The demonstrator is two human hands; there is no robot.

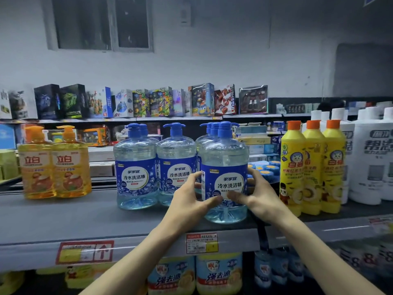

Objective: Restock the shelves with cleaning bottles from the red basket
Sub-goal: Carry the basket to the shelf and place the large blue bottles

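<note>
Below the grey metal shelf's front lip (127, 248), with its red-and-yellow price tags, both forearms reach up and forward. The left hand (191, 194) and right hand (257, 196) clasp the clear, blue-labelled pump bottle of blue liquid (225, 158) from either side, fingers curled round its flanks and thumbs lying across the label. It stands upright between them, dead ahead and equally near to each, its base close to the front edge. Matching blue pump bottles (204, 143) stand right behind it, so I judge there is little room to push it back. Another blue bottle (176, 158) is just beside on the left, and the yellow squeeze bottles with orange caps (293, 162) are near on the right. Bare shelf lies to the front left. The red basket is out of view.
</note>
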